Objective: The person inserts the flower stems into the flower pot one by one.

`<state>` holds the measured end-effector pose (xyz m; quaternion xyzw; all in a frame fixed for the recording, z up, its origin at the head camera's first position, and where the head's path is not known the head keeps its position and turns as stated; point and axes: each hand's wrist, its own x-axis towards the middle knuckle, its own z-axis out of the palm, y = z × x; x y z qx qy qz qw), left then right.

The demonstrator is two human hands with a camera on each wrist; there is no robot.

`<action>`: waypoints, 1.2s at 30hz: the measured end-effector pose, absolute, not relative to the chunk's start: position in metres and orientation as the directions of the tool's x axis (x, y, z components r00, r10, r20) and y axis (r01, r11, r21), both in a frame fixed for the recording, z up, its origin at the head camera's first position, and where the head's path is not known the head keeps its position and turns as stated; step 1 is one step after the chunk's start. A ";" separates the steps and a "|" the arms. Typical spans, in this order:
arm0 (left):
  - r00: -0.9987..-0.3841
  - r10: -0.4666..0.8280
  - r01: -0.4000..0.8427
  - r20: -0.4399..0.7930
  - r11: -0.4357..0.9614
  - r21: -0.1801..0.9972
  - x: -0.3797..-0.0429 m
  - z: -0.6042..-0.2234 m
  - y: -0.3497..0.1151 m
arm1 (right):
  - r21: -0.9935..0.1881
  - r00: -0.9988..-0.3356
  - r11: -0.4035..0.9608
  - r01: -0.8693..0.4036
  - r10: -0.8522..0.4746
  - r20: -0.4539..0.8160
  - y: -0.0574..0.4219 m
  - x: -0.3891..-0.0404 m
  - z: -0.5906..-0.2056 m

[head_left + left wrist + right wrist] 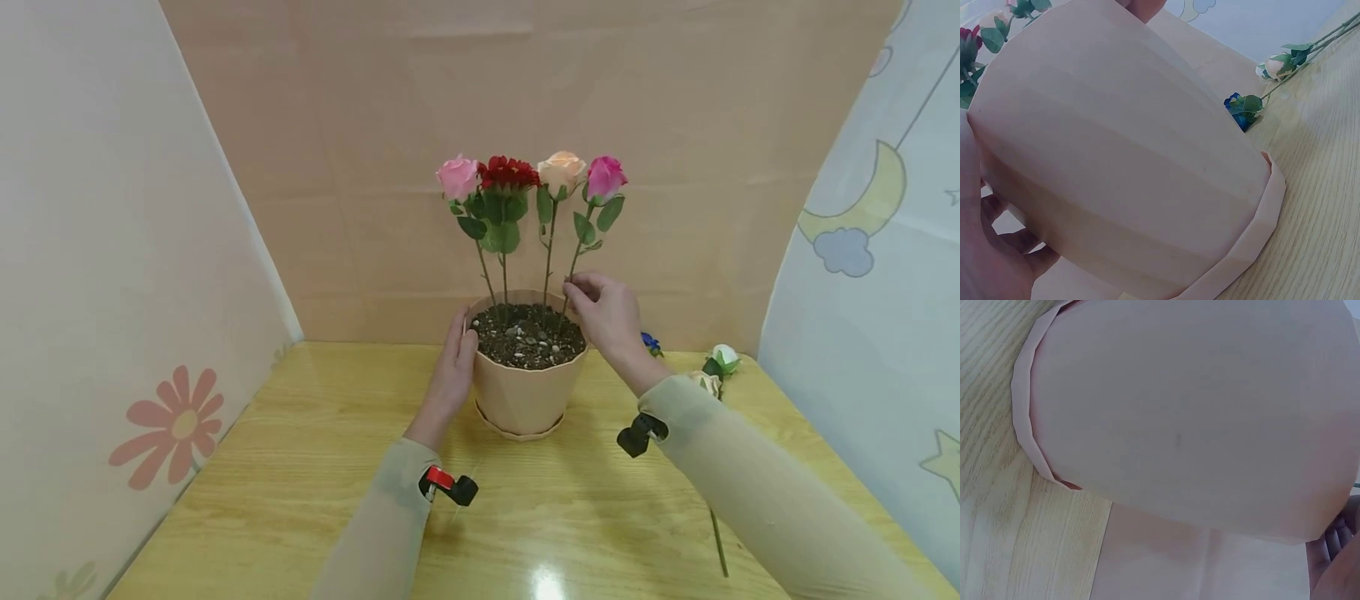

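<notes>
A peach flowerpot full of dark soil and pebbles stands on its saucer. My left hand holds the pot's left side near the rim, fingers bent round the wall in the left wrist view. Over the right of the soil, my right hand pinches the stem of a magenta rose between thumb and fingers. That stem's lower end meets the soil. A pink rose, a dark red flower and a pale peach rose stand upright in the pot.
On the wooden table, right of the pot, lie a blue flower, a white rose and a cream rose, partly behind the right forearm. A peach backdrop rises behind, with patterned sheets on both sides.
</notes>
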<state>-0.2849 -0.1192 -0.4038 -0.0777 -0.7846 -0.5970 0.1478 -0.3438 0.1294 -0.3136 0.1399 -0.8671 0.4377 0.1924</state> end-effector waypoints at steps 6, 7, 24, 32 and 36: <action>-0.945 -0.053 0.299 0.322 0.256 0.919 -0.285 -0.406 -0.118 | -0.699 -0.882 0.581 -0.417 -0.074 0.465 0.129 -0.345 -0.323; -0.946 -0.053 0.296 0.320 0.258 0.920 -0.285 -0.406 -0.118 | -0.688 -0.878 0.591 -0.422 -0.078 0.472 0.129 -0.346 -0.324; -0.949 -0.055 0.288 0.311 0.257 0.923 -0.288 -0.407 -0.120 | -0.601 -0.844 0.651 -0.465 -0.120 0.523 0.127 -0.347 -0.328; -0.951 -0.055 0.278 0.303 0.269 0.922 -0.290 -0.403 -0.121 | -0.596 -0.855 0.665 -0.450 -0.128 0.502 0.126 -0.349 -0.325; -0.953 -0.048 0.277 0.299 0.259 0.925 -0.290 -0.404 -0.121 | -0.630 -0.877 0.652 -0.422 -0.119 0.465 0.127 -0.348 -0.326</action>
